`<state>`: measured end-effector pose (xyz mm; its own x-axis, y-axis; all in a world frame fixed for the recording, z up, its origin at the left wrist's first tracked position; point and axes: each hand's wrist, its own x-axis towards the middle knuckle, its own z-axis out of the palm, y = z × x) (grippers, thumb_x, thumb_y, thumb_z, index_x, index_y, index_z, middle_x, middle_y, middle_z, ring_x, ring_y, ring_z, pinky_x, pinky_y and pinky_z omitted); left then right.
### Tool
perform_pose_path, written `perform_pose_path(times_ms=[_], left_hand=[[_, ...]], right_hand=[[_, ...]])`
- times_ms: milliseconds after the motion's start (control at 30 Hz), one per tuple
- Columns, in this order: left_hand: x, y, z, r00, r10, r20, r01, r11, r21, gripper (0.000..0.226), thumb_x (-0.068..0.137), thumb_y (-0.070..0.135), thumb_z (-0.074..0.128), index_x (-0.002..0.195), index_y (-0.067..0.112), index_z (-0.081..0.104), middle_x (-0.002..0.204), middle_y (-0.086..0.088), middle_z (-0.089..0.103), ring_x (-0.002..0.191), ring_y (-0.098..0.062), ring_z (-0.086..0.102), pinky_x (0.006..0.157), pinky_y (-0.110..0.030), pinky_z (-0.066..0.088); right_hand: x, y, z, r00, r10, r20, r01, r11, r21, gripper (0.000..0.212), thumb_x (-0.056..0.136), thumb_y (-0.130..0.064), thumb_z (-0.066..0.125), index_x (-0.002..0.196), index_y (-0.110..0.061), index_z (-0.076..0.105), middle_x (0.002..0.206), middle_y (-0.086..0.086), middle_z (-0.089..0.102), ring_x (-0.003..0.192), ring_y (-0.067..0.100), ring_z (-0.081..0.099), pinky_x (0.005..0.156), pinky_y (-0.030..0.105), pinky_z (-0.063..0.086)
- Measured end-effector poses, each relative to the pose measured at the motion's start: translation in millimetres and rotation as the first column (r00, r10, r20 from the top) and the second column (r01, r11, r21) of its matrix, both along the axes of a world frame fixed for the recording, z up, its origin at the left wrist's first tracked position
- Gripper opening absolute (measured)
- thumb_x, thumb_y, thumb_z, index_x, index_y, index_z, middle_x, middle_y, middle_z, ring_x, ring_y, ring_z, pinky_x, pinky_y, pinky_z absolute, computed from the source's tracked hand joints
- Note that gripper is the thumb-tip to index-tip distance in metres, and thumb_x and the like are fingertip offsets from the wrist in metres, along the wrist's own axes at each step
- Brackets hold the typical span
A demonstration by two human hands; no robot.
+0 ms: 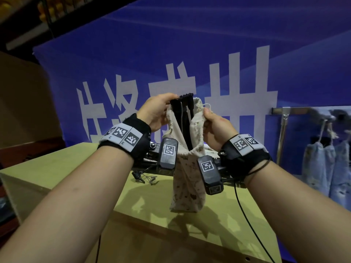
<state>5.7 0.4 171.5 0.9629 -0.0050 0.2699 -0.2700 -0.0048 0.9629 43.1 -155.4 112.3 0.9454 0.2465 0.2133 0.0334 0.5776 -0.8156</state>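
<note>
A beige drawstring cloth bag (187,184) with brown specks hangs upright above the wooden table (62,168). A bundle of long black rods (183,114) stands in its open mouth, tops sticking out. My left hand (156,111) grips the top of the rods and the bag's left rim. My right hand (216,128) pinches the bag's right rim beside the drawstring (204,106). Both wrists wear black bands with printed markers.
A blue banner (190,54) with white characters hangs behind the table. Small black clips (144,177) lie on the table beyond my left wrist. At right, a metal rail (296,110) carries hanging pale blue bags (319,168). A black cable (247,221) trails over the table's front.
</note>
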Motion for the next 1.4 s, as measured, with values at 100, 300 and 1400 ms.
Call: perform_pose_path(times_ms=[100, 300, 1400], left_hand=[[0, -4, 3, 1.000, 0.004, -0.009, -0.003, 1.000, 0.003, 0.013, 0.097, 0.020, 0.052, 0.094, 0.009, 0.059, 0.056, 0.003, 0.055, 0.043, -0.007, 0.049, 0.043, -0.017, 0.037], [-6, -13, 7, 0.999, -0.030, -0.027, 0.030, 1.000, -0.001, 0.011, 0.098, 0.015, 0.051, 0.100, 0.007, 0.059, 0.066, -0.001, 0.061, 0.046, -0.006, 0.057, 0.046, -0.018, 0.048], [-5, -53, 12, 0.979, -0.161, -0.127, 0.169, 0.985, 0.047, 0.021, 0.099, 0.010, 0.045, 0.098, 0.005, 0.066, 0.095, -0.008, 0.062, 0.071, -0.015, 0.064, 0.062, -0.025, 0.060]], right_hand=[[0, -3, 1, 1.000, -0.020, 0.008, 0.020, 1.000, 0.007, 0.024, 0.101, -0.024, 0.041, 0.095, -0.008, 0.058, 0.079, 0.004, 0.054, 0.069, 0.016, 0.053, 0.069, 0.025, 0.042], [-6, -15, 6, 0.987, -0.129, 0.096, 0.143, 0.978, -0.153, 0.028, 0.101, -0.024, 0.042, 0.111, -0.006, 0.060, 0.081, 0.004, 0.058, 0.073, 0.016, 0.056, 0.084, 0.032, 0.053], [-35, -103, 29, 0.739, -0.455, 0.497, 0.645, 0.692, -0.325, 0.015, 0.094, -0.005, 0.050, 0.089, -0.017, 0.056, 0.064, 0.001, 0.061, 0.058, 0.009, 0.058, 0.059, 0.017, 0.047]])
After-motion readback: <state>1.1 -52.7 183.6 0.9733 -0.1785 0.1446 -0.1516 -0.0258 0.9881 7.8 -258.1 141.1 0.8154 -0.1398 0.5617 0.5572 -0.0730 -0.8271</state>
